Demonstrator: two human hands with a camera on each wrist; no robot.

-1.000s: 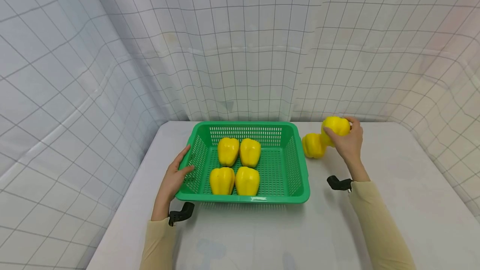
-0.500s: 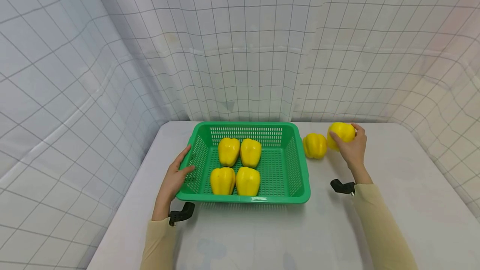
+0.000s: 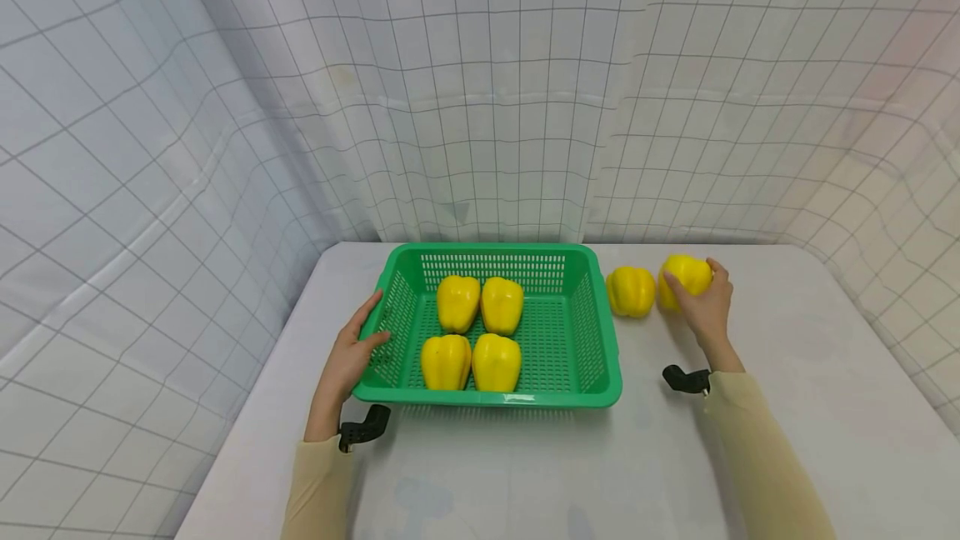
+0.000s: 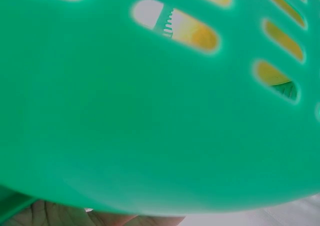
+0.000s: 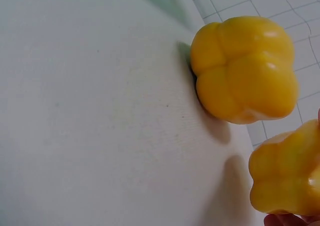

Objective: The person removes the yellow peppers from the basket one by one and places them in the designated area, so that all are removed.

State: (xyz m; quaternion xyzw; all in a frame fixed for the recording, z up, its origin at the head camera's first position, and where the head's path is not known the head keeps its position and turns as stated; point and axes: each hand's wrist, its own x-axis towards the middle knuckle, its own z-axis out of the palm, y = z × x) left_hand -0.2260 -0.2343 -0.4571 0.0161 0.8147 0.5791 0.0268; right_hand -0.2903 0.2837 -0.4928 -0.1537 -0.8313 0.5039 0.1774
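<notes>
A green plastic basket [image 3: 487, 399] stands on the white table, with several yellow bell peppers [image 3: 496, 362] in its left and middle part. My left hand [image 3: 347, 361] grips the basket's left side, thumb over the rim; the left wrist view is mostly filled by the basket's slotted wall [image 4: 125, 111]. To the right of the basket, my right hand [image 3: 707, 302] holds a yellow bell pepper [image 3: 686, 276] between thumb and fingers. Its shadow lies beside it in the right wrist view; whether it touches the table I cannot tell. Another yellow bell pepper [image 5: 245, 68] rests between it and the basket.
White cloth with a grid pattern [image 3: 487, 107] hangs behind the table and along both sides. The table's surface [image 3: 510, 473] extends in front of the basket and to the right of the right arm.
My right hand has moved its bell pepper to the right and lower, away from the pepper beside the basket. The left hand and the basket have stayed in place.
</notes>
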